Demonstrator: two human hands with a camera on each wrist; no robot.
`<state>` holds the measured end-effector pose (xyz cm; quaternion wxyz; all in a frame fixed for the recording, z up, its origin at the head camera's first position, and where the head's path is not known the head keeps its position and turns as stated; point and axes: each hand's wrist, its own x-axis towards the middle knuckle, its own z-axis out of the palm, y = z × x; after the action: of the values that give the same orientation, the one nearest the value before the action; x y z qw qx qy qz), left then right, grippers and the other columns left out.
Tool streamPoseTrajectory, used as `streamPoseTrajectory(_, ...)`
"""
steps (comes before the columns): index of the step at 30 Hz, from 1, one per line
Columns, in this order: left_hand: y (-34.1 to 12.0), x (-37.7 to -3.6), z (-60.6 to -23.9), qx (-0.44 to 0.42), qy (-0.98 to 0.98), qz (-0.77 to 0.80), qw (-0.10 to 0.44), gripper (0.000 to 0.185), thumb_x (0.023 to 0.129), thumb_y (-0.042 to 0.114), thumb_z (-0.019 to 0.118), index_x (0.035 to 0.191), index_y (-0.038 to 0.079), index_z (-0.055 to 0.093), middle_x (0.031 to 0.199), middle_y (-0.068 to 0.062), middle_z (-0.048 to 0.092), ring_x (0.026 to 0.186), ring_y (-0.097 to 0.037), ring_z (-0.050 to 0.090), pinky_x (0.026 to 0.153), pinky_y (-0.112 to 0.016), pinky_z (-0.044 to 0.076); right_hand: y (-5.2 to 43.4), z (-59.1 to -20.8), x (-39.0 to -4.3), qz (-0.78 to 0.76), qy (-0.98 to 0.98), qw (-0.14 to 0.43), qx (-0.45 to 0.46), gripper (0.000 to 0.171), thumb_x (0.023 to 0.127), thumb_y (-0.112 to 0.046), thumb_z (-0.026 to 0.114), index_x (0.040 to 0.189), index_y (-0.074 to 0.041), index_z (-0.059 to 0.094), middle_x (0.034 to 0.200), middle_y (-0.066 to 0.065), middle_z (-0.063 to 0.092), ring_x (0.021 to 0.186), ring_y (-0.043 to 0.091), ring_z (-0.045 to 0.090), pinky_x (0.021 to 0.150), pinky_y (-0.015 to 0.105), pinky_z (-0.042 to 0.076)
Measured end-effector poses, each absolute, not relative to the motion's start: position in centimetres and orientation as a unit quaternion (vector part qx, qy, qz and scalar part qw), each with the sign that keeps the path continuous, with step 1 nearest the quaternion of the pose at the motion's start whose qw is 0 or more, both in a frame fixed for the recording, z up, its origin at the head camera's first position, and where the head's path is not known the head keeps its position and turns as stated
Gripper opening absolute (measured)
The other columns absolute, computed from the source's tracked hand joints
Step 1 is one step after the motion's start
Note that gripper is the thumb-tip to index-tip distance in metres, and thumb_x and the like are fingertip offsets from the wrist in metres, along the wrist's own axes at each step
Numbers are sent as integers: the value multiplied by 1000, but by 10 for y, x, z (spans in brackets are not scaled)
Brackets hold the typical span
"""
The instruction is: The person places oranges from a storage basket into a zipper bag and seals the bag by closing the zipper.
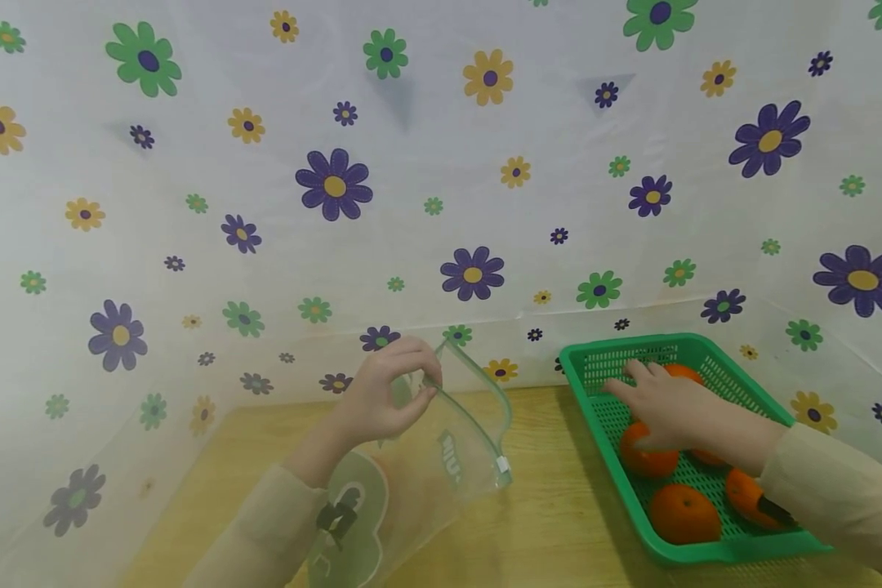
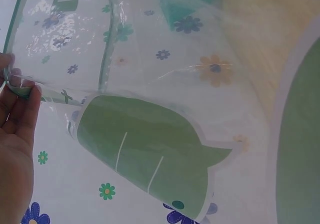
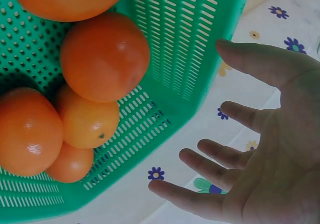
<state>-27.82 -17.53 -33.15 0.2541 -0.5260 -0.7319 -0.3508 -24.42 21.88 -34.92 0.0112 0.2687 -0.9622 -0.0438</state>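
Note:
My left hand point(image 1: 373, 398) pinches the rim of a clear zip bag point(image 1: 452, 457) between thumb and fingers. The bag's mouth gapes, with a white slider point(image 1: 503, 465) at its right end. Green cartoon prints point(image 2: 140, 144) cover part of the plastic, and a faint orange tint shows behind one. Over the green basket point(image 1: 604, 449) on the right, my right hand point(image 1: 669, 406) reaches in with fingers spread, holding nothing. Several oranges point(image 1: 683, 514) lie in the basket, some partly hidden by that hand and forearm. In the right wrist view the oranges point(image 3: 105, 57) sit apart from the fingers.
A light wooden tabletop point(image 1: 551, 506) lies under the bag and basket. Behind it and at both sides hangs a white sheet point(image 1: 412, 245) printed with flowers. The basket's raised rim stands around the oranges.

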Motion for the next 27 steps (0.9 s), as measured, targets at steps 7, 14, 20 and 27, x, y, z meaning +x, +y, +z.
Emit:
streamPoseTrajectory(7, -175, -279, -331, -522, -736, -351, 250, 15, 82, -4, 69, 89, 9, 69, 88, -2, 69, 87, -16, 60, 83, -29, 55, 228, -356, -245, -50, -962, 7, 269, 73, 75, -26, 95, 136, -7, 60, 127, 29, 57, 95, 39, 60, 64, 39, 58)
streamPoseTrajectory(14, -175, -280, -331, -525, -732, -350, 256, 19, 81, -7, 69, 89, 10, 69, 88, -2, 69, 87, -16, 60, 84, -29, 55, 233, -361, -248, -33, -966, -11, 257, 71, 75, -22, 93, 135, -6, 59, 124, 30, 55, 90, 36, 59, 58, 34, 55)
streamPoseTrajectory(20, -174, -279, -331, -529, -730, -348, 257, 19, 80, -8, 70, 88, 9, 68, 87, -2, 68, 86, -17, 60, 84, -29, 55, 235, -365, -251, -24, -967, -24, 251, 68, 75, -20, 92, 133, -6, 59, 123, 30, 55, 89, 36, 58, 58, 34, 54)
streamPoseTrajectory(27, -174, -278, -330, -523, -735, -352, 249, 15, 82, -4, 69, 88, 9, 68, 88, -4, 69, 88, -18, 61, 87, -30, 54, 235, -368, -252, -29, -970, -37, 238, 71, 75, -22, 93, 136, -5, 60, 125, 32, 56, 95, 41, 61, 65, 41, 60)
